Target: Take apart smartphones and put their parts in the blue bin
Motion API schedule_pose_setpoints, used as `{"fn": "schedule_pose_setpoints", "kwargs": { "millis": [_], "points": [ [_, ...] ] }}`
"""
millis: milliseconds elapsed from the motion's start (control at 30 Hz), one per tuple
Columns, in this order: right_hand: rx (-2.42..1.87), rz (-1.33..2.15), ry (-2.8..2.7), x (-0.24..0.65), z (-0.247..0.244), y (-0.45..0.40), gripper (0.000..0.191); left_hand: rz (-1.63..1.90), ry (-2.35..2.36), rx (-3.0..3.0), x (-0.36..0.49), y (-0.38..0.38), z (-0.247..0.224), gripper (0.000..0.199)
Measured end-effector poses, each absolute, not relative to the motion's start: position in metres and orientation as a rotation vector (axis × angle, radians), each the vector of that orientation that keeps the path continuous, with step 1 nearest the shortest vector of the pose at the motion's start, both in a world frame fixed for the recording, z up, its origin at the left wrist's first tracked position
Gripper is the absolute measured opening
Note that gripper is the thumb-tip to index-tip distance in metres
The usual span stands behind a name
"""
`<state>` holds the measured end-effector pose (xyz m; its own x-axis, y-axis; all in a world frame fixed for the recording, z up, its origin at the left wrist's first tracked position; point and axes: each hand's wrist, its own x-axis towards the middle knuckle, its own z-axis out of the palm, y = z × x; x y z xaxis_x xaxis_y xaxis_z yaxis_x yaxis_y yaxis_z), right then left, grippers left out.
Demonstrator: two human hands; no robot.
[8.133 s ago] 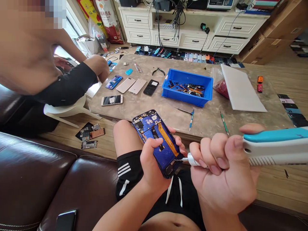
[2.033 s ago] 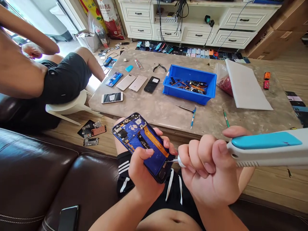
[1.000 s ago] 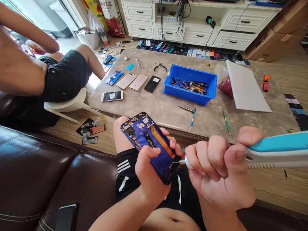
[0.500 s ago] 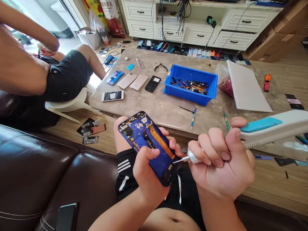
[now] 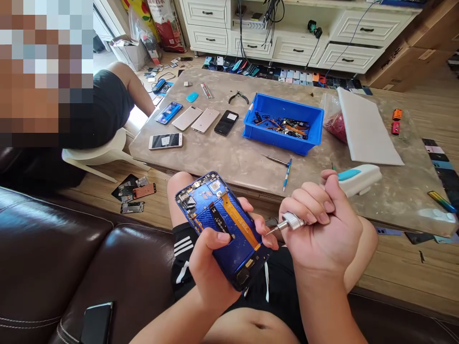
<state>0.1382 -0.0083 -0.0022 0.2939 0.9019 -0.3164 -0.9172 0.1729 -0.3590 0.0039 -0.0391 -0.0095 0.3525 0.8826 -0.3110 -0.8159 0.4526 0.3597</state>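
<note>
My left hand grips an opened smartphone, thumb on its inside and fingertips along its right edge. The phone's blue inner frame shows a black flex cable, an orange flex cable and small parts at both ends. My right hand is closed around an electric screwdriver with a white and light-blue handle. Its knurled metal chuck points left. The thin bit ends close to my left fingertips at the phone's right edge; whether it touches anything I cannot tell.
On the table stand a blue bin of small parts, several phones, pliers, a blue pen-like tool and a white foam sheet. A black phone lies on the sofa. Another person sits at left.
The screwdriver tip has moved slightly up and right, away from the phone's lower part. Its handle has swung away from me, and the phone has tilted a little.
</note>
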Motion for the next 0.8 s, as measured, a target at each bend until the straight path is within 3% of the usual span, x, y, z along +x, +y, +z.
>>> {"fn": "schedule_pose_setpoints", "kwargs": {
  "millis": [600,800],
  "points": [
    [-0.500,1.293,0.086,0.1366,-0.0018,-0.0087,0.007,1.100,0.469,0.170,0.0019,-0.0381,-0.0135,0.038],
    [-0.485,1.275,0.070,0.1364,-0.0013,-0.0083,0.018,1.102,0.493,0.162,0.0004,-0.0371,-0.0121,0.037]
  ]
}}
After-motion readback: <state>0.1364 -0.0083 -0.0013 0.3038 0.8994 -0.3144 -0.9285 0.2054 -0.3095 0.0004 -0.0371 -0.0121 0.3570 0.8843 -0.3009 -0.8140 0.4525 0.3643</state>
